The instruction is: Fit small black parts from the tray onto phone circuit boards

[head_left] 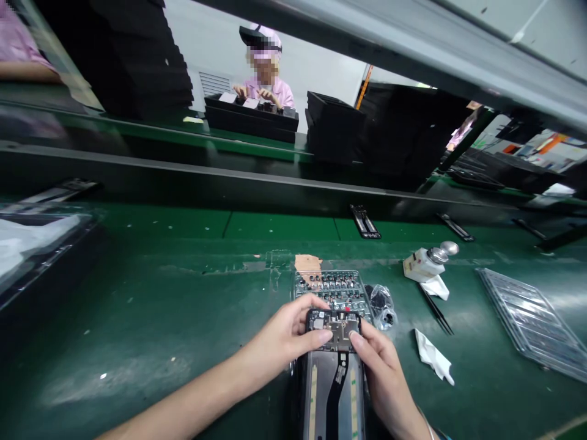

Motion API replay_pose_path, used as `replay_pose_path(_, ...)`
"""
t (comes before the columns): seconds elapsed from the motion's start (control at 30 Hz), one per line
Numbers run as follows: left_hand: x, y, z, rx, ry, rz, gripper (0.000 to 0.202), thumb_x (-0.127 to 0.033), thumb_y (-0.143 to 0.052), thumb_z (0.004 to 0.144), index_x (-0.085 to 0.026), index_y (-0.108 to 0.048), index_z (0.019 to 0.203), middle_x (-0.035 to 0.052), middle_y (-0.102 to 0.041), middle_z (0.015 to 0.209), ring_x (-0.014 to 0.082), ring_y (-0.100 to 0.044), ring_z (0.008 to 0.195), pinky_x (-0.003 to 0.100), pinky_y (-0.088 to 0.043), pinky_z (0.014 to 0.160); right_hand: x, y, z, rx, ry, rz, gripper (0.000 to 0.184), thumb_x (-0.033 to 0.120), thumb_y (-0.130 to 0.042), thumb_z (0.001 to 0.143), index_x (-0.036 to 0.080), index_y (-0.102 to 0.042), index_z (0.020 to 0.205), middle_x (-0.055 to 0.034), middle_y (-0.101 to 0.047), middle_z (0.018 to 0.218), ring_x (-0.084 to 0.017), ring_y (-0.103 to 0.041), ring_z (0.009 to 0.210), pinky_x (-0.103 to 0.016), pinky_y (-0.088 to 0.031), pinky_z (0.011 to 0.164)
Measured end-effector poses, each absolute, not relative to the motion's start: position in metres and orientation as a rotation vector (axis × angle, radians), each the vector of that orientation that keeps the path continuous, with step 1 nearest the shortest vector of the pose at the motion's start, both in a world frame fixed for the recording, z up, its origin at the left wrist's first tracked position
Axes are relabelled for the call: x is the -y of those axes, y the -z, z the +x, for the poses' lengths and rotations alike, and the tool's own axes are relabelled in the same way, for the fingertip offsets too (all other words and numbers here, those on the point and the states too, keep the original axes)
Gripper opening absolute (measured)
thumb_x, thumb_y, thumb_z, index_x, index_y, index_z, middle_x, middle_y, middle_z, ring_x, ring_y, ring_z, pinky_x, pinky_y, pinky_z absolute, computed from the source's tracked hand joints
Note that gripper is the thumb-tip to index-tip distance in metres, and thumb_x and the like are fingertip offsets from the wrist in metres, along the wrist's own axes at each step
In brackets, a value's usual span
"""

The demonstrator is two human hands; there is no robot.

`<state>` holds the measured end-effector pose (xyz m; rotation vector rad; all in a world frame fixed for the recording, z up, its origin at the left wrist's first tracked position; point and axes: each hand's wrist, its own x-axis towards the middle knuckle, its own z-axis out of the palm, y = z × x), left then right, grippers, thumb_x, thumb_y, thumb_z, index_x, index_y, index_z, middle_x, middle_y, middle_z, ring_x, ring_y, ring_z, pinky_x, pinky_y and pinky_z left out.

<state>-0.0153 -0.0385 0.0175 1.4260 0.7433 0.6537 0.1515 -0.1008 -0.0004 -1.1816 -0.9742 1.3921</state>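
An opened phone body [337,379] lies lengthwise before me, its circuit board [337,330] at the far end and a black flex cable [338,391] running down the middle between two pale adhesive strips. My left hand [293,330] grips the phone's upper left edge, thumb pressed on the board. On the other side, my right hand [383,363] holds the right edge, with its thumb also on the board. Just beyond the phone sits a clear plastic tray [330,284] with rows of small parts. A crumpled clear bag [385,305] with dark pieces lies beside that tray.
To the right are a white dispenser bottle [419,264], black tweezers [435,310], a white cloth [433,355] and a clear tray [532,318]. More phone bodies [365,222] lie along the back. Behind the shelf, a co-worker [266,67] handles items at a black box [252,119].
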Motion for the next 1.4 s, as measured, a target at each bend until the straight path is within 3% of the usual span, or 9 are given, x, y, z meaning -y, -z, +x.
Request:
replay_pose_path(0.13, 0.046, -0.008, -0.01, -0.726, -0.529, 1.358, 0.019, -0.024, -0.055, 0.075, -0.017, -0.051, 0.092, -0.0037, -0.046, 0.07, 0.011, -0.042, 0.063, 0.022, -0.033, 0.059, 0.1, 0.002, 0.155, 1.195, -1.166, -1.347, 0.018, 0.036, -0.056, 0.078, 0.02, -0.055, 0.073, 0.0025, -0.049, 0.066, -0.013, -0.044, 0.063, -0.022, -0.035, 0.058)
replay_pose_path(0.3, 0.053, -0.005, -0.009, -0.812, -0.435, 1.447, 0.024, -0.024, -0.055, 0.073, -0.017, -0.051, 0.096, -0.006, -0.034, 0.063, 0.01, -0.029, 0.057, 0.022, -0.024, 0.053, 0.097, -0.002, 0.157, 1.424, -1.052, -1.492, 0.025, 0.033, -0.049, 0.081, 0.019, -0.044, 0.062, 0.0042, -0.038, 0.059, -0.011, -0.037, 0.057, -0.022, -0.03, 0.053)
replay_pose_path(0.7, 0.048, -0.01, -0.011, -0.738, -0.473, 1.448, 0.011, -0.027, -0.05, 0.08, -0.016, -0.048, 0.079, -0.007, -0.028, 0.058, 0.0096, -0.025, 0.055, 0.021, -0.02, 0.05, 0.099, -0.005, 0.151, 1.515, -1.058, -1.509, 0.022, 0.029, -0.046, 0.081, 0.019, -0.041, 0.062, 0.0047, -0.037, 0.056, -0.01, -0.036, 0.053, -0.022, -0.029, 0.051)
replay_pose_path(0.97, 0.046, -0.011, -0.012, -0.752, -0.439, 1.447, 0.017, -0.028, -0.054, 0.076, -0.017, -0.043, 0.07, -0.0075, -0.027, 0.056, 0.0093, -0.025, 0.054, 0.022, -0.019, 0.049, 0.103, -0.004, 0.149, 1.482, -1.133, -1.489, 0.022, 0.028, -0.047, 0.081, 0.019, -0.04, 0.062, 0.005, -0.035, 0.057, -0.01, -0.033, 0.054, -0.021, -0.027, 0.051)
replay_pose_path(1.1, 0.043, -0.015, -0.013, -0.787, -0.434, 1.471, 0.014, -0.03, -0.055, 0.077, -0.017, -0.051, 0.083, -0.0076, -0.032, 0.054, 0.0092, -0.031, 0.052, 0.02, -0.023, 0.048, 0.104, -0.004, 0.15, 1.354, -1.181, -1.449, 0.026, 0.035, -0.049, 0.082, 0.018, -0.042, 0.063, 0.0057, -0.034, 0.056, -0.009, -0.032, 0.053, -0.021, -0.026, 0.05)
replay_pose_path(1.17, 0.044, -0.019, -0.014, -0.842, -0.467, 1.507, 0.03, -0.033, -0.057, 0.077, -0.021, -0.049, 0.104, -0.0032, -0.05, 0.068, 0.0129, -0.045, 0.062, 0.022, -0.033, 0.055, 0.104, -0.003, 0.151, 1.235, -1.182, -1.426, 0.028, 0.037, -0.051, 0.081, 0.018, -0.043, 0.063, 0.0062, -0.033, 0.055, -0.009, -0.029, 0.051, -0.021, -0.024, 0.048)
replay_pose_path(1.23, 0.05, -0.021, -0.015, -0.943, -0.52, 1.603, 0.05, -0.04, -0.061, 0.073, -0.028, -0.041, 0.118, 0.0038, -0.057, 0.1, 0.0216, -0.052, 0.088, 0.031, -0.041, 0.072, 0.104, -0.002, 0.152, 1.122, -1.157, -1.404, 0.028, 0.038, -0.052, 0.081, 0.018, -0.044, 0.063, 0.0062, -0.033, 0.055, -0.009, -0.029, 0.051, -0.021, -0.024, 0.047)
replay_pose_path(1.3, 0.058, -0.019, -0.015, -1.008, -0.546, 1.759, 0.07, -0.047, -0.067, 0.065, -0.032, -0.035, 0.126, 0.0068, -0.045, 0.126, 0.031, -0.043, 0.11, 0.045, -0.036, 0.088, 0.102, -0.001, 0.153, 1.03, -1.166, -1.374, 0.027, 0.037, -0.053, 0.081, 0.019, -0.043, 0.064, 0.0061, -0.034, 0.055, -0.009, -0.03, 0.05, -0.02, -0.027, 0.048)
replay_pose_path(1.4, 0.071, -0.015, -0.014, -0.98, -0.526, 2.004, 0.084, -0.042, -0.07, 0.063, -0.038, -0.026, 0.134, 0.0053, -0.024, 0.142, 0.0399, -0.027, 0.123, 0.058, -0.024, 0.096, 0.1, -0.001, 0.156, 0.921, -1.185, -1.345, 0.026, 0.036, -0.055, 0.08, 0.02, -0.043, 0.064, 0.0058, -0.035, 0.055, -0.009, -0.033, 0.05, -0.02, -0.031, 0.048)
